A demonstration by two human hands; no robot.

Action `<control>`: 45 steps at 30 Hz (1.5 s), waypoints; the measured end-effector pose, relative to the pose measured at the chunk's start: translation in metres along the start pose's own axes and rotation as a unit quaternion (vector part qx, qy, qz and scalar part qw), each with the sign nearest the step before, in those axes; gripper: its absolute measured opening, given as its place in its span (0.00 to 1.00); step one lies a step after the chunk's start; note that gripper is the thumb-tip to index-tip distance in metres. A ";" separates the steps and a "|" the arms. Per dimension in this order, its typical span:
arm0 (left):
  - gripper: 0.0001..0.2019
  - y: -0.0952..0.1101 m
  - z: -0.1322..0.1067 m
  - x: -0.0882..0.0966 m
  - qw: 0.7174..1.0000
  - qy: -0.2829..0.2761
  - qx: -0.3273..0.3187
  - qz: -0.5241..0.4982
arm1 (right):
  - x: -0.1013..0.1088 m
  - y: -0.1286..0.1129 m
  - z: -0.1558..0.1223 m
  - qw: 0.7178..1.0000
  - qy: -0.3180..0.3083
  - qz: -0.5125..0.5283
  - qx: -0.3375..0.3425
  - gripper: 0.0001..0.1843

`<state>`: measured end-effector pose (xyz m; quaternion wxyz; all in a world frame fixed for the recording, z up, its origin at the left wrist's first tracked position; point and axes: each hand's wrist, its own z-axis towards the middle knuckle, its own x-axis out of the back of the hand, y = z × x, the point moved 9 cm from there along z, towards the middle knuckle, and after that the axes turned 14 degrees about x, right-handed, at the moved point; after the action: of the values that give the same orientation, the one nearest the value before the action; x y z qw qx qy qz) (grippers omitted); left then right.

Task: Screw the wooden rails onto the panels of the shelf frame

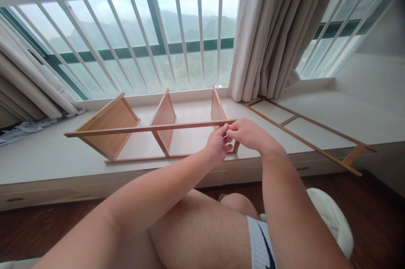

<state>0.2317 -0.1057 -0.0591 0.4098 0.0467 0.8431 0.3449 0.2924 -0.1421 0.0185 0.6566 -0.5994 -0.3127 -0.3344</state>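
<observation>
Head view is filled by a wide pale window ledge (47, 163), on which a half-built wooden shelf frame (117, 127) is lying on its side. Three flat panels are seen standing on edge to the left of the grip, and a thin wooden rail (142, 129) is run across their front corners, ending right at the fingers. A second ladder-like side frame (303, 131) is laid flat well to the right of the grip, beside the hanging curtain (272, 32). White railing bars (126, 36) are set behind everything.

Both hands are brought together at the right end of the rail. The left hand (217, 146) is closed in a pinch with its fingertips against the rail end, and the right hand (247, 134) is curled in from the other side, its fingertips meeting the left ones. Something small may be pinched between them, but it cannot be made out.

The frame is judged light, stiff and dry, not slippery. The long rail is slender and likely to flex or crack if levered from its free end, so it is best taken near a panel joint, with the panels themselves held by their edges.
</observation>
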 end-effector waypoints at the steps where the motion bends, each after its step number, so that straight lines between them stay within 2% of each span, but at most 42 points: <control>1: 0.11 0.000 0.000 0.000 1.000 0.001 0.001 0.000 | 0.000 0.000 0.000 1.000 0.004 0.000 -0.005 0.17; 10: 0.11 -0.002 0.000 0.001 1.000 0.001 0.007 0.004 | 0.003 -0.006 0.000 0.999 0.032 -0.024 -0.030 0.14; 23: 0.12 -0.002 -0.002 -0.001 1.000 -0.016 0.022 -0.004 | 0.002 -0.007 0.001 0.993 0.012 -0.103 -0.048 0.15; 27: 0.11 -0.003 -0.002 -0.001 0.999 -0.015 0.029 0.006 | 0.000 0.001 -0.004 0.993 -0.007 -0.074 -0.093 0.15; 34: 0.08 -0.002 -0.002 -0.002 1.000 -0.013 0.025 -0.008 | -0.005 0.002 -0.002 0.997 -0.012 -0.024 -0.071 0.15; 45: 0.11 -0.007 0.006 0.004 0.999 -0.005 0.034 -0.007 | -0.003 -0.006 -0.003 0.981 -0.025 -0.158 -0.108 0.17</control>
<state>0.2345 -0.1063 -0.0687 0.4144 0.0561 0.8526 0.3133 0.2861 -0.1456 0.0190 0.5189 -0.6181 -0.3817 -0.4506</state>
